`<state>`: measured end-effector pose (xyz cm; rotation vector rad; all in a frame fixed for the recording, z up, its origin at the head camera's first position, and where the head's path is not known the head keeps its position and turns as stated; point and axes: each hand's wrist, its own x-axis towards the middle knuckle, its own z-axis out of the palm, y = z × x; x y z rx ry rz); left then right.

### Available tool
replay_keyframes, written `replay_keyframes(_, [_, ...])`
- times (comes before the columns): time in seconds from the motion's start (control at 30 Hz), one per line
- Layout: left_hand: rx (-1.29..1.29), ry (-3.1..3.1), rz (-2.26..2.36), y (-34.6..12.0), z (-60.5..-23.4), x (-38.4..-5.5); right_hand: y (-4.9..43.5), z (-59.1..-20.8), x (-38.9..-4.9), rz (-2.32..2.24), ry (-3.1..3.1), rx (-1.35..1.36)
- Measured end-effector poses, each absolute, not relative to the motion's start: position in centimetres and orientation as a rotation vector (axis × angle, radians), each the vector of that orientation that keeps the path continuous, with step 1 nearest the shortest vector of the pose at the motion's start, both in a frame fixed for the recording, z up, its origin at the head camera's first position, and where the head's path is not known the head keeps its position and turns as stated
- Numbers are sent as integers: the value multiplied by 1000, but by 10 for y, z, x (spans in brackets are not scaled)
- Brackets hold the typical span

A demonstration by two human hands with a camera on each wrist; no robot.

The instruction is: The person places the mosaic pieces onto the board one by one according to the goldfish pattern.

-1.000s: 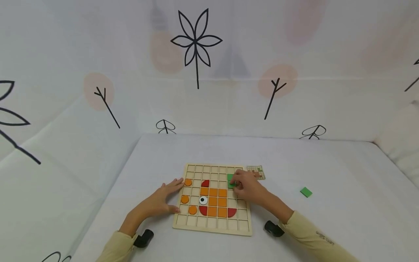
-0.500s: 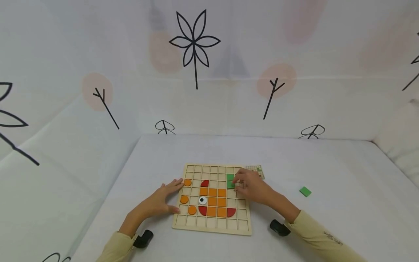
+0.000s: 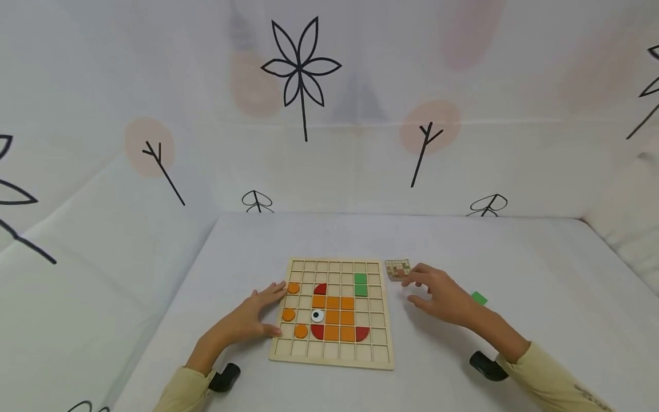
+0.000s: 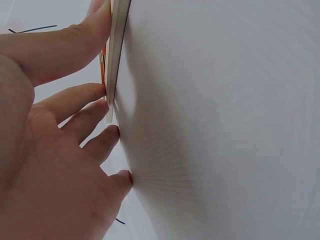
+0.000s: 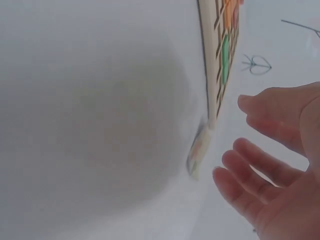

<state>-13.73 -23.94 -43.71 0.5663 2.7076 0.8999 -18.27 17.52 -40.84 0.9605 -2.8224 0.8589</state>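
A wooden grid board (image 3: 332, 363) lies on the white table, bearing a fish-like pattern of orange square tiles (image 3: 332, 317), red rounded tiles (image 3: 362, 333) and a white eye disc (image 3: 317, 316). Two green square tiles (image 3: 361, 284) sit in its upper right cells. My left hand (image 3: 247, 318) rests at the board's left edge, thumb and fingers spread against it. Right of the board, my right hand (image 3: 444, 296) hovers with loosely bent fingers and nothing in them. One loose green tile (image 3: 479, 297) lies on the table, partly hidden behind that wrist.
A small pattern card (image 3: 397, 268) lies by the board's upper right corner, close to the right fingertips. Orange discs (image 3: 293, 288) sit on the board's left side. White cloth walls (image 3: 355, 166) with plant drawings enclose the table.
My right hand has let go of the lower green tile and moved right, off the board towards the loose green tile. The left hand stays at the board's edge.
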Motion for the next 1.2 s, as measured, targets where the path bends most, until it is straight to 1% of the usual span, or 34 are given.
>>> replay_keyframes(0.43, [578,2718,894,-240,-438,-139,236,-410,-164,793,-2739,903])
replay_keyframes(0.7, [565,2732,874,-238,-439,-139,265,-417,-158,682,-2728,787])
replay_keyframes(1.03, [559,2725,888,-239,-436,-138,287,-430,-161,696,-2749,651])
replay_keyframes(1.2, [586,2717,899,-240,-437,-138,288,-435,-165,770,-2738,667])
